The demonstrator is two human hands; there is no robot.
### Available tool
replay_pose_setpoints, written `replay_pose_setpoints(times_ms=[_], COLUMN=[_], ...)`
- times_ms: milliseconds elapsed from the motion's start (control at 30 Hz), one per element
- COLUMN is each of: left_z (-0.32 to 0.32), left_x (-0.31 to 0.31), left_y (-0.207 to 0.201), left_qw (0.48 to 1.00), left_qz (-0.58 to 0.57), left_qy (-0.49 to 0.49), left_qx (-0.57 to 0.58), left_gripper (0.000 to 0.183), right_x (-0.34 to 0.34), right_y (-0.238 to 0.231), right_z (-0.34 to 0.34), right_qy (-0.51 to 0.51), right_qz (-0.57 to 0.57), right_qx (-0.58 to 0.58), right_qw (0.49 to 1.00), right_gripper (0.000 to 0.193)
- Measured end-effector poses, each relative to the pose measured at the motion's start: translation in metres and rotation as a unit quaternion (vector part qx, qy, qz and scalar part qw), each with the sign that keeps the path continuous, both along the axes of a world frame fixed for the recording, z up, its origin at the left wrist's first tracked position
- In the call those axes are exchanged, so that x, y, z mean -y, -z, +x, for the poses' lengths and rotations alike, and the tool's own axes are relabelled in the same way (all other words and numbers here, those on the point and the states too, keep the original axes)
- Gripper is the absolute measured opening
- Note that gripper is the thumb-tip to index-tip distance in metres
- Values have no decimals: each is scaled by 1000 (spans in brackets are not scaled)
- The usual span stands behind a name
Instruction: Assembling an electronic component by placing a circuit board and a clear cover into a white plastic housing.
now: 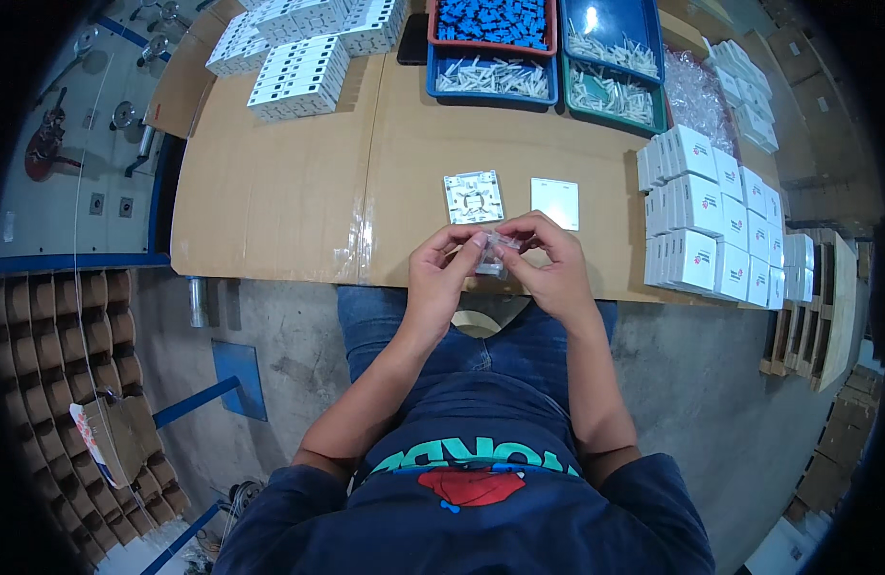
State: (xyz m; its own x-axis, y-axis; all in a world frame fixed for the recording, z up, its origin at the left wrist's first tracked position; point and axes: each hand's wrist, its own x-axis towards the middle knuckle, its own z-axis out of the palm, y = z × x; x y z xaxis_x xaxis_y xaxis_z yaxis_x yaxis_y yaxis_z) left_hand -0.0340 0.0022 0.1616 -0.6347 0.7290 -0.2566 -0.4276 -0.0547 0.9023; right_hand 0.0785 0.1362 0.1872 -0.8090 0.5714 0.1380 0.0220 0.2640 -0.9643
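Note:
My left hand point(438, 278) and my right hand point(559, 273) meet at the table's near edge. Between their pinched fingertips is a small clear plastic bag point(491, 261), gripped from both sides. Whether anything lies inside the bag is too small to make out. Just beyond my left fingers lies a white square mounting frame point(473, 197) with metal parts and a round middle. Beside it, past my right fingers, a plain white square cover plate point(554, 204) rests flat on the cardboard.
Brown cardboard point(270, 211) covers the table. At the back stand a red tray point(490, 47) of blue pieces, blue trays point(493, 100) and a green tray point(620, 125) of whitish pieces. Stacked white boxes point(703, 213) and clear plastic bags point(693, 91) are right; white square units point(298, 79) far left.

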Motion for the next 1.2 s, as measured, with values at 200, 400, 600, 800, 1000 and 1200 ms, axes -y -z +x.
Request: replay_pose_setpoints(times_ms=[200,400,600,800,1000,1200], left_z=[0,4,0,5,6,4], left_x=[-3,-4,-2,-4,-6,-5], left_y=[0,-2,7,0,3,-4], left_qw=[996,998,999,999,998,998], left_qz=[33,22,13,36,56,64], left_qy=[4,4,-13,18,-3,-4], left_qx=[77,56,30,14,12,5], left_gripper=[22,20,20,23,25,26], right_x=[-3,-6,-8,-9,-9,-12], right_y=[17,15,1,8,7,9], right_z=[1,2,5,5,8,11], right_qy=[52,61,10,-22,-47,-55], right_qz=[-6,21,60,11,-75,-123], right_qx=[-17,-14,10,-13,-30,-7], right_qw=[998,998,998,1000,996,991], right_gripper=[16,13,8,7,6,10])
